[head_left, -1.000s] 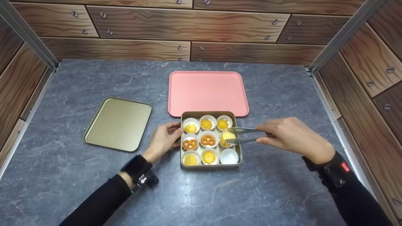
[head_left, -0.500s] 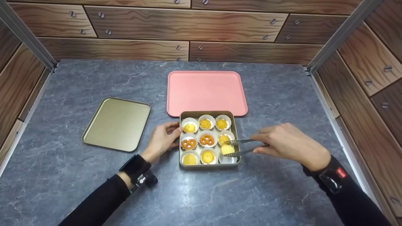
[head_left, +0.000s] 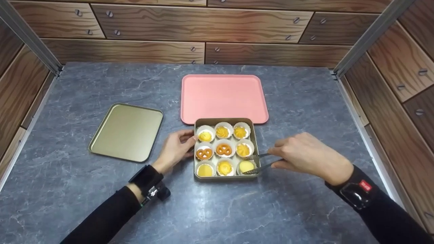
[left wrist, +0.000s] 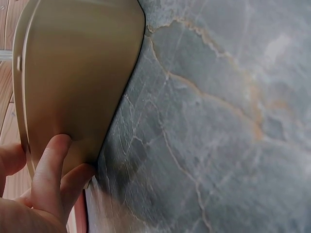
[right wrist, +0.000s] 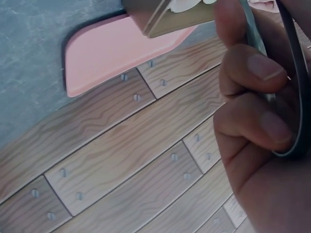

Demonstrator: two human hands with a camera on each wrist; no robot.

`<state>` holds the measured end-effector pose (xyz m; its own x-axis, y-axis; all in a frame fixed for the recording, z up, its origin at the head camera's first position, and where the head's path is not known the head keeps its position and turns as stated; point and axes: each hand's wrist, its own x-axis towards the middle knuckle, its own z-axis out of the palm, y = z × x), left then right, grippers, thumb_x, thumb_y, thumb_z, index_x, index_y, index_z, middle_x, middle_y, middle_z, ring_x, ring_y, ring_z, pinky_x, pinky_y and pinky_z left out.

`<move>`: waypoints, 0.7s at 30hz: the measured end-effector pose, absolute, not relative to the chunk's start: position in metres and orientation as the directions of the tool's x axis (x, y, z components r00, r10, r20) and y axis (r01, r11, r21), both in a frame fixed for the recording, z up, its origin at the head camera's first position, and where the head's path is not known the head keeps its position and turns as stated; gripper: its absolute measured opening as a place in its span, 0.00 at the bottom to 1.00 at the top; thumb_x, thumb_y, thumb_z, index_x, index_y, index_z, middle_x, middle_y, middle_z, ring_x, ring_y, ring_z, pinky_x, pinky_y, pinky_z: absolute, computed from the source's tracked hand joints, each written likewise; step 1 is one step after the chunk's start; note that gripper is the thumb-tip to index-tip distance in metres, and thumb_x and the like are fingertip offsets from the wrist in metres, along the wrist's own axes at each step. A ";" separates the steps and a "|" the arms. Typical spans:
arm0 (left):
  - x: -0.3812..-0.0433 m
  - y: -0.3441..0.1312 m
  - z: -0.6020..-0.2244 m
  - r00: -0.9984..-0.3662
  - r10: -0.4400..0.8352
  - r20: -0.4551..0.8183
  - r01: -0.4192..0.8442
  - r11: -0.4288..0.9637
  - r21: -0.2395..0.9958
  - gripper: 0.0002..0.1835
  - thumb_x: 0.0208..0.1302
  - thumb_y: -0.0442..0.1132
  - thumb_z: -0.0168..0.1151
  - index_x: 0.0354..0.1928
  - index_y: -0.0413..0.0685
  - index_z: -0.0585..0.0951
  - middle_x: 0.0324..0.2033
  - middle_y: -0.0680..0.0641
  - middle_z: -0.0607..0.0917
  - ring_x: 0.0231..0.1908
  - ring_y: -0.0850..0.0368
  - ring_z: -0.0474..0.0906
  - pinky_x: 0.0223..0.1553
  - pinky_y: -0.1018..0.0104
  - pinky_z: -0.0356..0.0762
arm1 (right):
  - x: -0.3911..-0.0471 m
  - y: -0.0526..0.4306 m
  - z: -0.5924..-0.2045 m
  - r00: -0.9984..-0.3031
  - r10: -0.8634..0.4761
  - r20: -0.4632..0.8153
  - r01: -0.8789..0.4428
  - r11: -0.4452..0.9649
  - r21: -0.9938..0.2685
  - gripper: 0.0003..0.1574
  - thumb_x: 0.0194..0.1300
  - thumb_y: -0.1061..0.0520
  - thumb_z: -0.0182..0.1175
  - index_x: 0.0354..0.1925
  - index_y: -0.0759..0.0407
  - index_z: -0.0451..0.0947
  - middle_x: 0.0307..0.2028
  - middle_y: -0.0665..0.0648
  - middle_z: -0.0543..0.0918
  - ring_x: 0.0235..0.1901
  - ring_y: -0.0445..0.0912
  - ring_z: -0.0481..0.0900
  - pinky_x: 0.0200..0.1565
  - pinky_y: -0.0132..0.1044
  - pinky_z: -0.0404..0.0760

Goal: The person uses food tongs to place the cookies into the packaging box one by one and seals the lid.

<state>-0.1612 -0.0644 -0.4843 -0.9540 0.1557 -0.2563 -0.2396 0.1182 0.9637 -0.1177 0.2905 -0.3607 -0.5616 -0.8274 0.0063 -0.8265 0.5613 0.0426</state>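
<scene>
My right hand [head_left: 305, 156] holds metal tongs [head_left: 262, 168] that reach over the right wall of a gold square tin [head_left: 222, 179]. Their tips lie on either side of a round yellow cookie [head_left: 246, 165] in the front right paper cup. The right wrist view shows fingers curled round the bent end of the tongs [right wrist: 302, 97]. My left hand [head_left: 175, 149] holds the tin's left side; in the left wrist view fingertips [left wrist: 59, 141] press its outer wall, with the thumb at the rim. Other cups hold swirled yellow cookies and two pretzel shapes [head_left: 224, 149].
A pink tray [head_left: 223, 98] lies right behind the tin. To the left on the grey marbled table [head_left: 203, 217] is a flat gold lid [head_left: 127, 132]. Wood-patterned panels [head_left: 203, 25] stand at the back and both sides.
The tongs have carried the round yellow cookie from above the middle right cup down into the front right cup. My left hand stays at the tin.
</scene>
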 end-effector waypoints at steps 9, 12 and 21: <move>-0.162 -0.065 -0.483 -0.949 0.166 -0.267 -0.252 0.109 0.962 0.25 0.73 0.35 0.64 0.68 0.36 0.74 0.60 0.34 0.82 0.53 0.42 0.84 0.44 0.60 0.91 | -0.117 0.279 -0.362 -0.560 -0.828 -0.016 -0.824 0.555 0.117 0.18 0.53 0.46 0.80 0.32 0.53 0.85 0.23 0.47 0.79 0.18 0.41 0.74 0.15 0.32 0.73; -0.163 -0.065 -0.483 -0.950 0.167 -0.265 -0.247 0.124 0.961 0.25 0.73 0.36 0.64 0.68 0.37 0.74 0.61 0.34 0.81 0.53 0.43 0.84 0.44 0.60 0.91 | -0.116 0.279 -0.364 -0.573 -0.819 -0.019 -0.816 0.568 0.112 0.18 0.53 0.46 0.80 0.34 0.54 0.85 0.23 0.48 0.79 0.18 0.41 0.74 0.15 0.32 0.74; -0.162 -0.065 -0.484 -0.948 0.169 -0.271 -0.252 0.126 0.959 0.26 0.74 0.37 0.64 0.69 0.37 0.73 0.61 0.34 0.81 0.53 0.43 0.84 0.44 0.61 0.91 | -0.116 0.278 -0.366 -0.601 -0.798 -0.049 -0.799 0.597 0.069 0.18 0.54 0.47 0.80 0.32 0.56 0.83 0.24 0.47 0.77 0.19 0.41 0.73 0.19 0.35 0.80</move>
